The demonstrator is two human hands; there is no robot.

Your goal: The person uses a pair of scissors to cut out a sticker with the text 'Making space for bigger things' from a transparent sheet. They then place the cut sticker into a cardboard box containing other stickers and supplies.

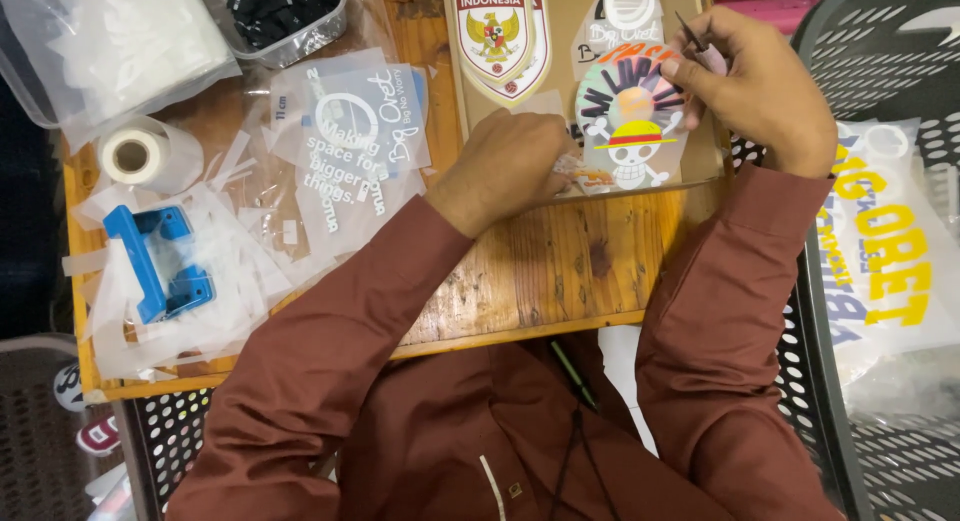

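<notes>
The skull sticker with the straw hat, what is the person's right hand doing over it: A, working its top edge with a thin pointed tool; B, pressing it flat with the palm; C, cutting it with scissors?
A: the right hand pinches a thin pointed tool at the top edge of the skull sticker.

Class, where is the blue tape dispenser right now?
In the head view, the blue tape dispenser lies far left on the wooden table, below the tape roll, amid clear film scraps.

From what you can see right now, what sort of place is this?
Probably a small workshop for printed transfers or stickers. The left hand presses down a round colourful skull design sheet, the right hand works on it with a thin pointed tool, and clear film offcuts cover the wooden table.
</notes>
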